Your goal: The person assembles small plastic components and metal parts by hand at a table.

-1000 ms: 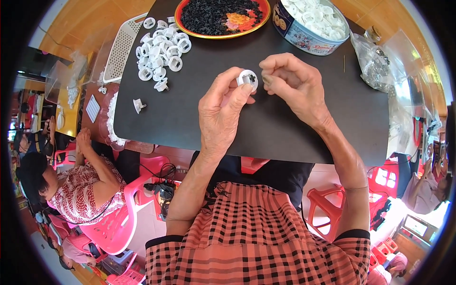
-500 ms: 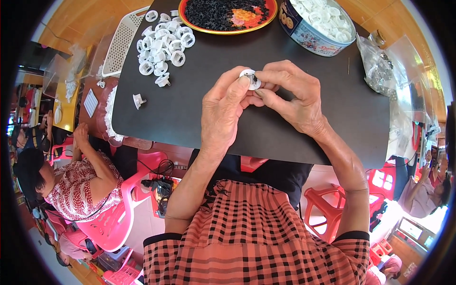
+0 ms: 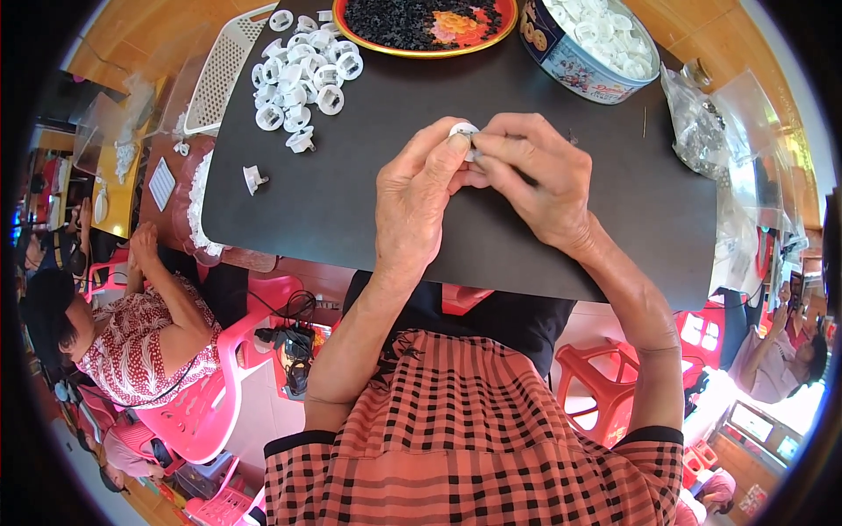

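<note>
Over the dark table, my left hand (image 3: 414,195) is closed round a small white round plastic part (image 3: 463,129), its thumb pressed on the face. Thumb and fingertips of my right hand (image 3: 544,175) are pinched together against the part's right side. Whatever lies between those right fingertips is too small and covered to make out. To the left is a pile of similar white plastic parts (image 3: 307,72), some showing dark pieces inside. One single white part (image 3: 253,180) lies on its side, nearer to me than the pile.
A red-rimmed tray (image 3: 412,51) of small black pieces stands at the far edge, beside a round blue tin (image 3: 589,77) heaped with white parts. Clear plastic bags (image 3: 702,131) lie at the right, a white perforated basket (image 3: 219,83) at the left. Another person (image 3: 149,342) sits left.
My right fingertips have closed further over the white part's face, covering the dark middle that showed before. The part is tipped slightly and more hidden. A tiny dark piece now shows beside my right knuckles.
</note>
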Motion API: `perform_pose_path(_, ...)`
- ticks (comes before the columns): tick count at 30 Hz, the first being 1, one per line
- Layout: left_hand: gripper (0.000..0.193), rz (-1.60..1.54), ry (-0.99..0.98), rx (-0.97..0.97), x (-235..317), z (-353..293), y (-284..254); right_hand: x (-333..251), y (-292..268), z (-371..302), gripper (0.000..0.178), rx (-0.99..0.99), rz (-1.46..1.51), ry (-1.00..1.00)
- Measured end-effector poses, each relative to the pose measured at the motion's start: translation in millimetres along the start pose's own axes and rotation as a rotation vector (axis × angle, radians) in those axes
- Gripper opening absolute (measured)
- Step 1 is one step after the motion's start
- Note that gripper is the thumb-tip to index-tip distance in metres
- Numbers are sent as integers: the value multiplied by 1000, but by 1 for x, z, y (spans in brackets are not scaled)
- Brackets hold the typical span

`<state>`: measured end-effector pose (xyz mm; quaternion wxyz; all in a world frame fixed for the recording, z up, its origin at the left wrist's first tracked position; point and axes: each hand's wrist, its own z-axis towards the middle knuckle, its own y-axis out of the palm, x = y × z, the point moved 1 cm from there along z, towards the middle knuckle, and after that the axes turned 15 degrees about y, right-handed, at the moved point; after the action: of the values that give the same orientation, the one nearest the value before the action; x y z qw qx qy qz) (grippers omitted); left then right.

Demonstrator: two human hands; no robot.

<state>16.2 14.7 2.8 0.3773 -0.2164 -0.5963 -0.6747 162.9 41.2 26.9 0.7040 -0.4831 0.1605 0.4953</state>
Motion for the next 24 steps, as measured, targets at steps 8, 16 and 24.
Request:
perform_pose_path(8,30,36,-18,-39,2,-1,1,13,-6,3,15,-126,214,238)
perform_pose_path(16,31,199,25,-142,4,-4,7,3,-16,9,23,-350,504,729)
perform_pose_path(24,35,172,16,-168,5,-4,12,15,-9,3,25,-446,819,856)
